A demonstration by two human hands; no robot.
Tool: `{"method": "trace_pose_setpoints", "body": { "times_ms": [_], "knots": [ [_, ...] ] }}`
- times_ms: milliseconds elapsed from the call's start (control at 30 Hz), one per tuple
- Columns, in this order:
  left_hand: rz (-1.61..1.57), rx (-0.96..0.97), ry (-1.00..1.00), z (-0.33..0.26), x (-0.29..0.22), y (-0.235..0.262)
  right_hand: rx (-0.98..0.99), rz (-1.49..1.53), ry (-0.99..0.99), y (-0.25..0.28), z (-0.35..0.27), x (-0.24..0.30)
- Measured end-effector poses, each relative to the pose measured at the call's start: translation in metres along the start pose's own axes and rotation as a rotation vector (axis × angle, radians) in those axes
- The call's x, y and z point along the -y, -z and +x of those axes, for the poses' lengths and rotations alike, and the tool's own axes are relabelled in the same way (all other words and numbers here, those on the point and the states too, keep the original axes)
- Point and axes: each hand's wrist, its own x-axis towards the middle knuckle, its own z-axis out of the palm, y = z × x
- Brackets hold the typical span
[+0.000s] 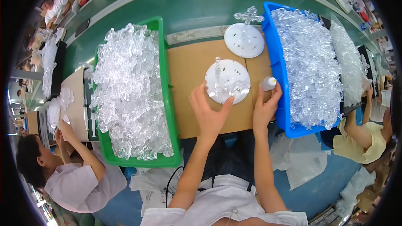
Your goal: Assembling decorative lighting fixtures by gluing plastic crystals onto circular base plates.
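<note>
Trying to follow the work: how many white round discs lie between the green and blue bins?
2: the near disc by the left hand, the far disc beside the blue bin. Any beneath would be hidden.

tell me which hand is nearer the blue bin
Right. The right hand is just left of the blue bin, around a small bottle; the left hand is farther left, by the nearer white disc.

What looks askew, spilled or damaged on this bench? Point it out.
Nothing looks plainly damaged or spilled. The green tub looks overfull, though: clear pieces heap above its rim and hide parts of its left edge. The bottle leans, but the right hand appears to hold it.
</note>
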Motion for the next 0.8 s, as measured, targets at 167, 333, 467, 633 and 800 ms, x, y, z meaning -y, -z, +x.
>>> {"method": "trace_pose_setpoints", "body": {
  "times_ms": [167,333,467,633,800],
  "knots": [
    [0.179,-0.142,-0.059,0.034,-0.026,-0.002,0.04,-0.112,0.006,0.0,-0.002,-0.007],
    [0.39,-0.151,-0.087,0.07,-0.008,-0.009,0.134,-0.021,0.023,0.028,-0.021,0.017],
    [0.448,-0.22,-0.083,0.14,0.002,-0.024,0.341,0.095,-0.007,0.069,-0.06,0.014],
    [0.386,-0.128,-0.084,0.284,0.044,-0.053,0.378,0.206,-0.152,0.117,-0.082,0.016],
    [0.387,-0.165,-0.19,0.344,0.038,-0.08,0.236,0.079,-0.296,0.144,-0.089,-0.017]
  ]
}}
